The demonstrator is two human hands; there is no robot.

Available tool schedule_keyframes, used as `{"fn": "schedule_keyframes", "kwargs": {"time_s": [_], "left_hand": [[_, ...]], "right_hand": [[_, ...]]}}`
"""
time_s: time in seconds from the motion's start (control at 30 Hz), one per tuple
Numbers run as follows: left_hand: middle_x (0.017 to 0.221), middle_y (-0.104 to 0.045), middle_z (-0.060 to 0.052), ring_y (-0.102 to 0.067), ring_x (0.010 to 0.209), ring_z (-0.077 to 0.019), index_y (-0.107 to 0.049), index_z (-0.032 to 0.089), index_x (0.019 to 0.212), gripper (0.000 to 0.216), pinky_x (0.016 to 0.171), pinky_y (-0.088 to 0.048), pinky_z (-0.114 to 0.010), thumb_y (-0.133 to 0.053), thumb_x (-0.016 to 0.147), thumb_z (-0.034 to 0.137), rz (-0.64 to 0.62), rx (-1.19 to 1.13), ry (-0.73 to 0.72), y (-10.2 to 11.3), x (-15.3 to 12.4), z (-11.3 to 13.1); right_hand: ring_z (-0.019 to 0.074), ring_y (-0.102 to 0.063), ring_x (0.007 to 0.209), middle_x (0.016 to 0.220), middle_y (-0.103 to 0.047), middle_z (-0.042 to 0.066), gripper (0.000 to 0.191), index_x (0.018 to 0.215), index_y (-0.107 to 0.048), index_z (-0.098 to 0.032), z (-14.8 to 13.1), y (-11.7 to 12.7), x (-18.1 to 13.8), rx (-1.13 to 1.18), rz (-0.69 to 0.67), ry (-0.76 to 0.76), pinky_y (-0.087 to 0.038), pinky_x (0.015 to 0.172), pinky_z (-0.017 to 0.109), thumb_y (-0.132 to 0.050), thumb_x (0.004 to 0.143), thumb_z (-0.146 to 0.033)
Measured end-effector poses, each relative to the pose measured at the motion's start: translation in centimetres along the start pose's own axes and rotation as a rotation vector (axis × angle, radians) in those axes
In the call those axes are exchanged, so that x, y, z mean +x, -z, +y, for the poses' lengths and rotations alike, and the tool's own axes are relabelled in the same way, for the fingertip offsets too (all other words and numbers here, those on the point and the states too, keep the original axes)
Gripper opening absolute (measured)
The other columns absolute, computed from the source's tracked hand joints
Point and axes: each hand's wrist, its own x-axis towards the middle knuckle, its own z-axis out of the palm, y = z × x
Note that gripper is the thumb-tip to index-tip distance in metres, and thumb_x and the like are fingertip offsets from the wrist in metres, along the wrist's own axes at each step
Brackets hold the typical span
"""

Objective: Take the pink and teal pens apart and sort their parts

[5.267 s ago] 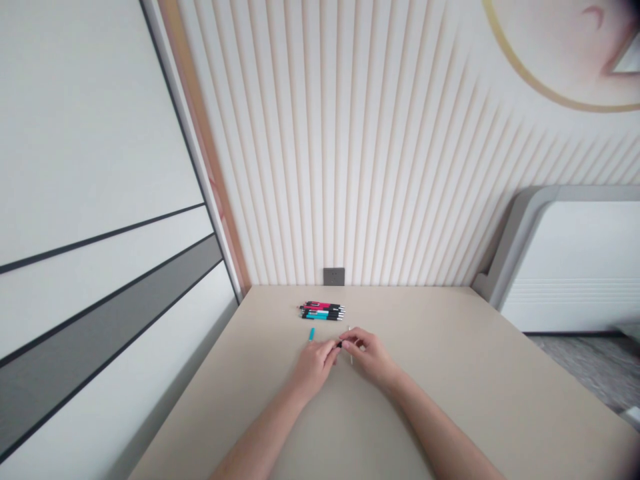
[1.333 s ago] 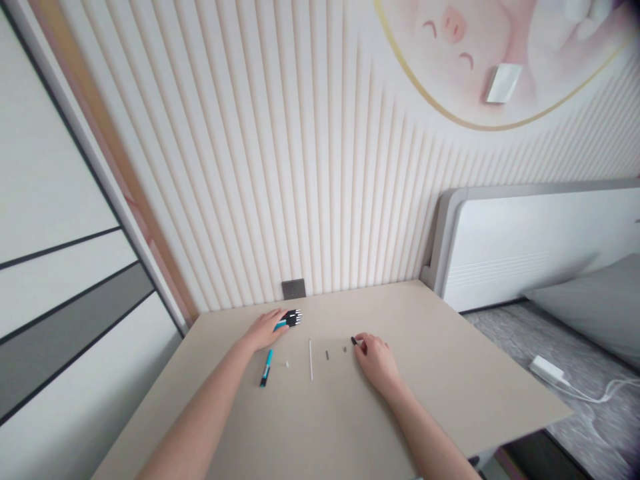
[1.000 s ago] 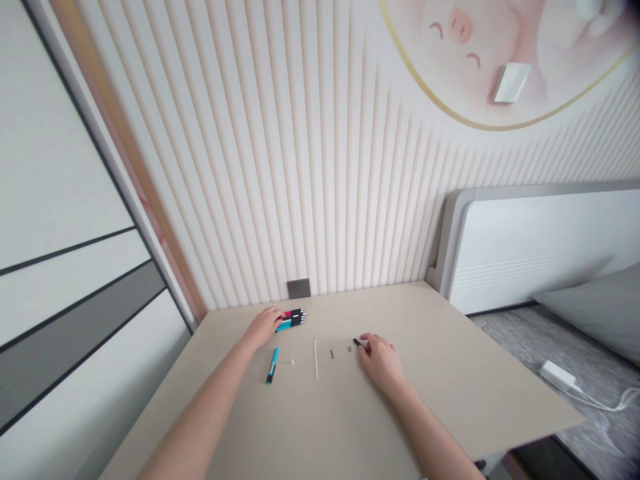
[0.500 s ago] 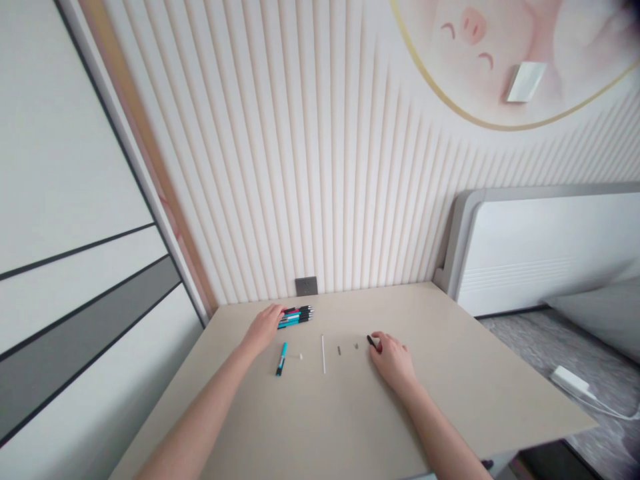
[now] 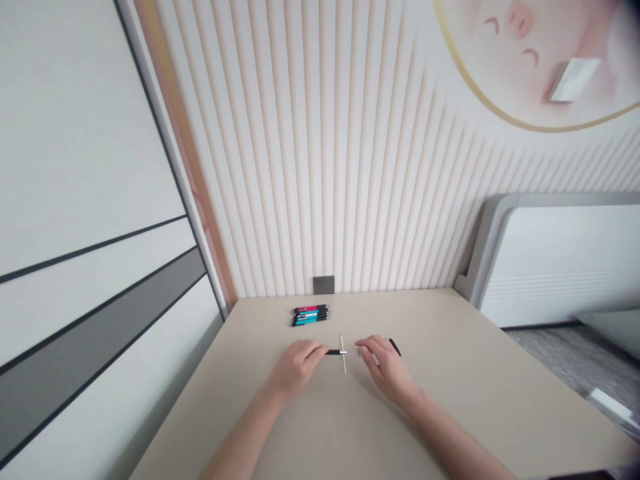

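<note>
left hand [image 5: 296,363]: is pinching the left end of a pen barrel [image 5: 332,351], with the fingers closing together on it and the wrist lying on the table [image 5: 475,400].
pen barrel: is lying flat, its dark end poking rightward out of the fingertips up to the white refill [image 5: 343,357]; contact is too small to tell.
white refill: is lying near-to-far between the two hands.
right hand [image 5: 386,365]: is resting just right of the refill with fingers curling down; I cannot tell whether they are gripping anything.
black piece [image 5: 395,347]: is lying just beyond the right hand, on its far-right side.
pen bundle [image 5: 310,315]: is lying farther back near the wall socket [image 5: 323,285], well apart from both hands.
</note>
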Motion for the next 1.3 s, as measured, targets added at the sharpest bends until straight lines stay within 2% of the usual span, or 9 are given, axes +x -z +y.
{"fn": "schedule_keyframes", "kwargs": {"time_s": [0.17, 0.37, 0.53, 0.67, 0.73, 0.9, 1.0, 1.13, 1.3], "left_hand": [[0.090, -0.067, -0.005, -0.063, 0.080, -0.0170, -0.063, 0.018, 0.110, 0.021, 0.072, -0.050, -0.030, -0.046, 0.098, 0.017, -0.011, 0.049, -0.123, -0.5, -0.3, 1.0], [0.094, -0.067, -0.006, -0.063, 0.082, -0.0174, -0.061, 0.018, 0.115, 0.024, 0.074, -0.050, -0.032, -0.046, 0.097, 0.015, -0.063, 0.062, -0.138, -0.9, -0.5, 1.0], [0.096, -0.068, -0.006, -0.064, 0.084, -0.0176, -0.061, 0.020, 0.118, 0.027, 0.073, -0.052, -0.031, -0.041, 0.099, 0.017, -0.125, 0.005, -0.090, -1.0, -0.3, 1.5], [0.092, -0.068, -0.006, -0.066, 0.081, -0.0176, -0.063, 0.021, 0.118, 0.029, 0.070, -0.054, -0.030, -0.041, 0.099, 0.019, -0.130, -0.023, -0.040, -1.2, -0.4, 1.3], [0.091, -0.069, -0.006, -0.067, 0.081, -0.0180, -0.063, 0.021, 0.117, 0.028, 0.070, -0.055, -0.030, -0.042, 0.099, 0.018, -0.129, -0.020, -0.030, -1.3, -0.5, 1.2], [0.095, -0.069, -0.006, -0.067, 0.086, -0.0181, -0.062, 0.022, 0.119, 0.027, 0.074, -0.056, -0.031, -0.044, 0.099, 0.019, -0.117, -0.081, -0.019, -1.2, -0.4, 1.1], [0.100, -0.069, -0.006, -0.067, 0.090, -0.0180, -0.060, 0.023, 0.121, 0.027, 0.079, -0.056, -0.031, -0.045, 0.098, 0.022, -0.113, -0.133, 0.006, -1.3, -0.4, 0.9], [0.108, -0.067, -0.007, -0.065, 0.098, -0.0187, -0.057, 0.023, 0.125, 0.029, 0.087, -0.054, -0.034, -0.051, 0.096, 0.026, -0.072, -0.189, 0.100, -1.3, -1.0, -0.3], [0.104, -0.067, -0.005, -0.064, 0.097, -0.0184, -0.062, 0.024, 0.114, 0.021, 0.088, -0.053, -0.033, -0.053, 0.095, 0.025, -0.043, -0.250, 0.192, -1.1, -1.8, -1.8]], "right_hand": [[0.0149, -0.056, 0.066, 0.070, -0.065, 0.002, 0.041, 0.073, -0.059, -0.019, -1.3, -2.1, 1.1, -0.058, -0.193, 0.125, -0.034, 0.073, 0.030, -0.031, 0.102, -0.028], [0.0131, -0.052, 0.059, 0.059, -0.060, -0.001, 0.048, 0.066, -0.056, -0.019, -0.4, -3.9, -0.1, 0.072, -0.201, -0.029, -0.034, 0.068, 0.026, -0.028, 0.103, -0.029], [0.0166, -0.057, 0.071, 0.072, -0.064, 0.003, 0.039, 0.075, -0.063, -0.020, -0.8, -2.9, -0.8, 0.156, -0.174, -0.048, -0.039, 0.071, 0.028, -0.037, 0.100, -0.035], [0.0194, -0.058, 0.080, 0.085, -0.065, 0.005, 0.025, 0.097, -0.066, -0.021, -1.1, -2.1, -0.5, 0.223, -0.140, -0.085, -0.043, 0.073, 0.030, -0.050, 0.094, -0.040], [0.0191, -0.058, 0.080, 0.087, -0.065, 0.006, 0.026, 0.105, -0.065, -0.021, -1.1, -2.0, -0.4, 0.231, -0.152, -0.086, -0.043, 0.074, 0.030, -0.049, 0.095, -0.039], [0.0169, -0.056, 0.073, 0.074, -0.064, 0.004, 0.041, 0.079, -0.065, -0.020, -0.8, -2.2, -0.3, 0.208, -0.211, -0.054, -0.040, 0.070, 0.027, -0.035, 0.101, -0.036], [0.0167, -0.057, 0.074, 0.078, -0.065, 0.004, 0.037, 0.084, -0.065, -0.019, -0.7, -2.2, -0.1, 0.241, -0.184, -0.076, -0.040, 0.071, 0.026, -0.037, 0.099, -0.039], [0.0170, -0.056, 0.069, 0.073, -0.064, 0.004, 0.043, 0.077, -0.062, -0.019, -0.3, -1.7, 0.1, 0.228, -0.130, -0.143, -0.039, 0.067, 0.027, -0.033, 0.099, -0.041], [0.0167, -0.054, 0.063, 0.068, -0.063, 0.004, 0.046, 0.071, -0.061, -0.019, 0.6, -1.1, 0.0, 0.218, -0.094, -0.211, -0.037, 0.061, 0.027, -0.033, 0.098, -0.043]]}}
